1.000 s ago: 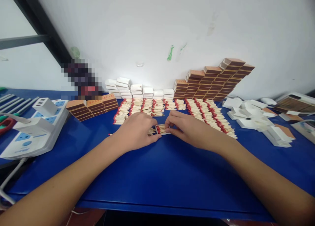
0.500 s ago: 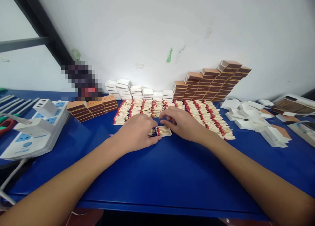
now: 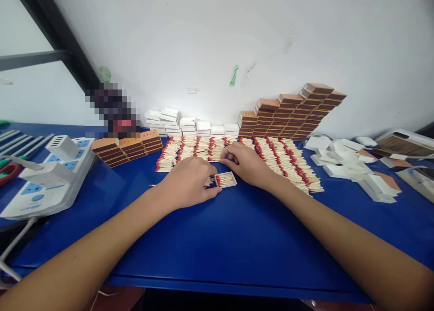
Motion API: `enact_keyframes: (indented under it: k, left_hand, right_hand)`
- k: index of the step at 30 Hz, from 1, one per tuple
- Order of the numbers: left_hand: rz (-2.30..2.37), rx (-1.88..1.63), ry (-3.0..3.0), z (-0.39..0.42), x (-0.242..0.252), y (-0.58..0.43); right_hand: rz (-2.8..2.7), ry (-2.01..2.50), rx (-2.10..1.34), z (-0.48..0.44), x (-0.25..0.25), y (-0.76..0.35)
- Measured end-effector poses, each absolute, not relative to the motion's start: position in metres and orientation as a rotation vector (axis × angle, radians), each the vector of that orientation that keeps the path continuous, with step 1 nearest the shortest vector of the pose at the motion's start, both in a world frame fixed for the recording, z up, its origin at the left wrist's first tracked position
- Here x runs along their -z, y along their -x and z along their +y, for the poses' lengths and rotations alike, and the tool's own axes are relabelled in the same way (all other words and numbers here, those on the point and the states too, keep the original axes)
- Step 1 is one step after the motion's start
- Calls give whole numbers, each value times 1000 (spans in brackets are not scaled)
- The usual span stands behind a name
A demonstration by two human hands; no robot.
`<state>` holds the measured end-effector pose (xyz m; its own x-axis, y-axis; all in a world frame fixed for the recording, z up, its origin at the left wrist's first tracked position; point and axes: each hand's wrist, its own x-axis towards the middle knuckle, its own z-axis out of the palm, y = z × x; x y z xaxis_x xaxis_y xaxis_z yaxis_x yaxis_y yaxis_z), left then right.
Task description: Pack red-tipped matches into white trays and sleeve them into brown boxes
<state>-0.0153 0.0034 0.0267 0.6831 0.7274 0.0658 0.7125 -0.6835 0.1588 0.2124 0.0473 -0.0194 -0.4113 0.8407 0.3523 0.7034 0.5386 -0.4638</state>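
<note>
My left hand grips the left end of a small white matchbox tray, thumb at its near side. Red-tipped matches lie in the tray. A few loose matches show between the tray and my left palm. My right hand is just beyond the tray, at the front of the match rows. Its fingers are curled in, and what the fingertips hold, if anything, is hidden. Behind both hands, rows of matches lie side by side on the blue table.
Stacks of white trays and brown matchboxes stand along the wall. More matchboxes are stacked at left, near a power strip. Loose white trays are heaped at right. A single match lies by my left wrist.
My right hand has drawn back from the tray, slightly away toward the match rows, uncovering the tray's right end. My left hand and the tray have hardly moved.
</note>
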Motion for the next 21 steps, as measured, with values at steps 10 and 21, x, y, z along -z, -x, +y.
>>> enact_keyframes:
  k: [10,21]
  left_hand:
    - [1196,-209,-2775,3,-26,15]
    - [1173,-190,-2807,4,-26,16]
  right_hand:
    - [-2280,1339,-304,47,12,-226]
    - [-2412,1429,-318,38,1,-245]
